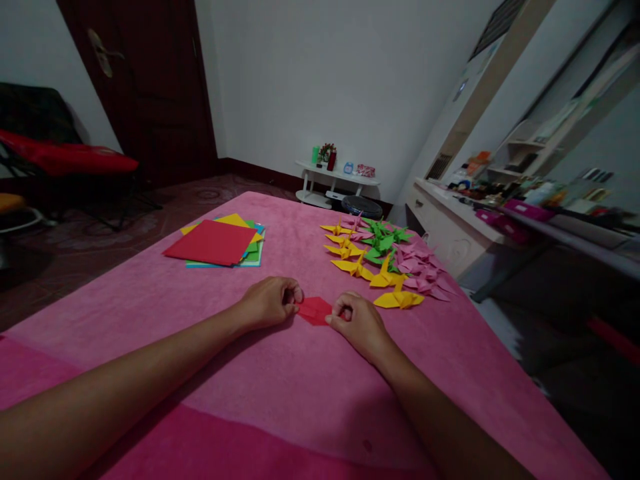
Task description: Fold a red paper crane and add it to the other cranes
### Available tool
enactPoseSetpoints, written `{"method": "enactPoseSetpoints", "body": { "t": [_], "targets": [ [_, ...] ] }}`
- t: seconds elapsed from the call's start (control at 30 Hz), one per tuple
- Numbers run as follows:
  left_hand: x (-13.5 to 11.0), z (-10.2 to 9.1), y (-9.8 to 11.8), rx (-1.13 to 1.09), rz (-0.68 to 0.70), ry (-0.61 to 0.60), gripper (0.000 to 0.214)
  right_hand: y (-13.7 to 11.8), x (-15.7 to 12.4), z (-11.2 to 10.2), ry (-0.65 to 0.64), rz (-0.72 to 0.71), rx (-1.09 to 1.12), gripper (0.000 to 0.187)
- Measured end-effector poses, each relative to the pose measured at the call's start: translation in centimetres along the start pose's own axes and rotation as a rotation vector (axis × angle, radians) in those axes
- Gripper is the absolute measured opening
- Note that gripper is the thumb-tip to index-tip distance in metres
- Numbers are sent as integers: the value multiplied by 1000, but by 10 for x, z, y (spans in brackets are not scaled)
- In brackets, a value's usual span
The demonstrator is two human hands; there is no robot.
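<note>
A small piece of folded red paper [316,311], pointed toward its sides, is stretched between my two hands just above or on the pink cloth. My left hand [270,301] pinches its left tip between thumb and fingers. At the opposite tip, my right hand [361,325] has thumb and forefinger closed on the paper. To the right of that hand stand folded yellow paper cranes [399,299], the nearest one close to my knuckles. Behind and beside them are green cranes [383,239] and pink cranes [423,267].
A stack of coloured paper sheets, a red sheet [213,241] on top, lies at the table's left. The pink cloth [280,247] covers the tabletop. Along the right stands a cluttered white dresser [453,217]. A low white shelf [340,175] is against the far wall.
</note>
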State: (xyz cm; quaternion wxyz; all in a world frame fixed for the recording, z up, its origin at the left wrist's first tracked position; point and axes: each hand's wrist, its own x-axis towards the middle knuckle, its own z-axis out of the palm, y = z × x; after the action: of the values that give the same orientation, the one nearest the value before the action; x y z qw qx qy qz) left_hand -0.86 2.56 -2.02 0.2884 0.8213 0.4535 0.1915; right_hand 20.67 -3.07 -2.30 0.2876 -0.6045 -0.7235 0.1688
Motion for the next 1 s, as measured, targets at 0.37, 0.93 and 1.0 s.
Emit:
{"method": "enactPoseSetpoints", "body": {
  "t": [0.37,0.93,1.0],
  "targets": [
    [-4,3,-19,-121,37,135,27,4,0,-10,-87,117,-35,19],
    [-18,14,42,-1093,-94,77,38,-33,-10,-5,158,263,894,27],
    [-18,19,51,-1159,-109,126,36,-34,-12,1,149,269,931,28]
  ]
}}
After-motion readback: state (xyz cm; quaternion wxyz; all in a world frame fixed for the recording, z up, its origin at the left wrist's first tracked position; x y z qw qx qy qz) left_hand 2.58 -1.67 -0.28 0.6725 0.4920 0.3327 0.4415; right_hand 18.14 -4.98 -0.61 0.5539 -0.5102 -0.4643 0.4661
